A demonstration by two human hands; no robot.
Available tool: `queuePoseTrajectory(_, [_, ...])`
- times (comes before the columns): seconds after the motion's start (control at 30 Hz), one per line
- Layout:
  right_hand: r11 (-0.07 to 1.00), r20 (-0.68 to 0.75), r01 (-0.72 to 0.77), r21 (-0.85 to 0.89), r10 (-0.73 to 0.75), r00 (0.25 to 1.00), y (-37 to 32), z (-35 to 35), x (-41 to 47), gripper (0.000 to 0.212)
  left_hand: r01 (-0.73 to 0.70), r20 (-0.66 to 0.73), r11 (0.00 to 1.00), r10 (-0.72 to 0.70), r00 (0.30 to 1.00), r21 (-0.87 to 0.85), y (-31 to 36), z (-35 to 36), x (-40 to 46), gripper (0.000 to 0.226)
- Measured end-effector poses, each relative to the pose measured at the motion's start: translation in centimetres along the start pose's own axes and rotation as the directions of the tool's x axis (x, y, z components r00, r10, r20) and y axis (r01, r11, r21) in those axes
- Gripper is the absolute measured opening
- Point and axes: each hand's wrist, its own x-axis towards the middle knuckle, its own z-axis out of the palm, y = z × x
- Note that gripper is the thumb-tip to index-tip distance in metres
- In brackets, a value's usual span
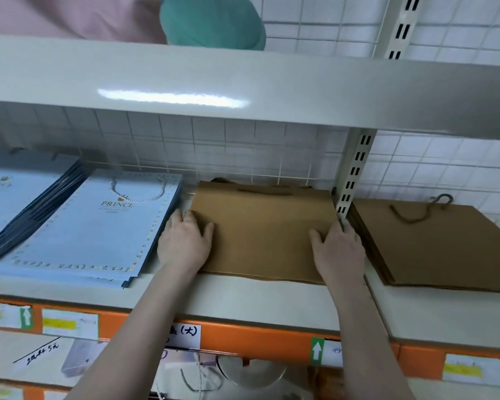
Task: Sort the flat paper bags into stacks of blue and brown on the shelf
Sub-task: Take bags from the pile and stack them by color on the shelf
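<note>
Brown bag stack (266, 229) mid-frame on the shelf (243, 301) — our left hand (185, 241) and right hand (339, 249) press its sides, fingers flat; blue stack (93, 226) at left.

Bags (260, 226) brown, bags (93, 226) pale blue — shelf edge (257, 339) orange.

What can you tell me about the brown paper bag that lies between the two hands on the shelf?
The brown paper bag is plain kraft-looking paper, folded flat, with no print visible. It lies on the pale shelf, its dark handle at the far edge near the wire grid. The left hand rests on its left edge and the right hand on its right edge. A blue bag stack lies to its left.
</note>
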Motion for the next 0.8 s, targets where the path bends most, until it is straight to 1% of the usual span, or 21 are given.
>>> queuePoseTrajectory(0.07, [0.999,-0.026,0.054,0.006,-0.054,0.998,-0.5,-0.3,-0.9,0.053,-0.003,-0.054,0.999,0.005,0.999,0.04,-0.2,-0.6,-1.0,0.06])
queuePoseTrajectory(0.17, [0.992,-0.023,0.125,0.028,-0.124,0.992,-1.6,-0.3,-2.7,0.049,0.007,-0.121,0.998,0.002,0.993,0.07,-1.1,-1.6,-2.6,0.058])
queuePoseTrajectory(0.23, [0.984,0.001,0.167,0.063,-0.168,0.986,-2.3,0.2,-4.0,0.052,0.024,-0.164,0.995,-0.008,0.986,0.092,-2.0,-2.2,-3.7,0.055])
queuePoseTrajectory(0.37, [0.968,0.071,0.221,0.116,-0.23,0.97,-4.1,1.4,-6.8,0.054,0.052,-0.178,0.994,-0.034,0.984,0.097,-4.6,-3.3,-5.9,0.049])
queuePoseTrajectory(0.47, [0.957,0.087,0.265,0.118,-0.276,0.957,-6.1,2.1,-8.6,0.052,0.107,-0.198,0.992,-0.091,0.976,0.069,-6.9,-4.9,-7.3,0.054])
queuePoseTrajectory(0.53, [0.945,0.075,0.303,0.12,-0.313,0.947,-7.9,2.4,-9.7,0.051,0.136,-0.228,0.987,-0.114,0.967,0.083,-9.0,-6.1,-7.9,0.052])
queuePoseTrajectory(0.63, [0.927,0.051,0.354,0.127,-0.363,0.931,-11.1,2.7,-11.8,0.048,0.145,-0.275,0.981,-0.106,0.956,0.128,-12.8,-8.0,-8.4,0.058])
queuePoseTrajectory(0.7, [0.911,0.024,0.391,0.129,-0.397,0.917,-13.9,3.3,-13.6,0.046,0.159,-0.306,0.98,-0.114,0.945,0.124,-15.8,-9.5,-8.8,0.06])
queuePoseTrajectory(0.8, [0.888,0.031,0.443,0.125,-0.45,0.892,-19.0,4.6,-17.1,0.05,0.176,-0.366,0.979,-0.129,0.922,0.1,-21.6,-12.2,-10.0,0.059])
